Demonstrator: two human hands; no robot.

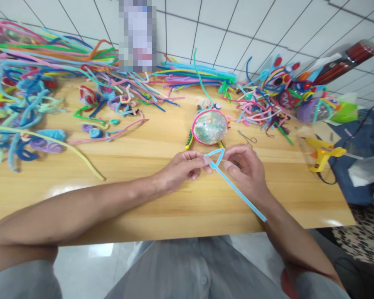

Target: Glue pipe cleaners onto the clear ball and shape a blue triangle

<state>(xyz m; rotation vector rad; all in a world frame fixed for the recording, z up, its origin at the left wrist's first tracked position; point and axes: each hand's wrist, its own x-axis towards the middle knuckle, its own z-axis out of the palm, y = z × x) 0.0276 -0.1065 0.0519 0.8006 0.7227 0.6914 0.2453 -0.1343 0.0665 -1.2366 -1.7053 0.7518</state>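
Note:
A light blue pipe cleaner [241,193] is bent into a small triangle at its upper end, and its long straight tail slants down to the right. My left hand [187,166] pinches the triangle's left corner between thumb and fingers. At the triangle's right side, my right hand [246,168] has its fingers curled, with thumb and fingertips closed at the bent edge; their exact contact is partly hidden. Just beyond my hands is a clear, round plastic piece [210,128] rimmed with pink pipe cleaner. A green pipe cleaner [199,77] rises from behind it.
Yellow-and-green handled pliers [189,140] lie partly under the round piece, with small scissors [247,138] to its right. A yellow glue gun [324,153] lies at the right. Pipe cleaners [28,99] heap up at the left; decorated figures [280,81] stand at the back right.

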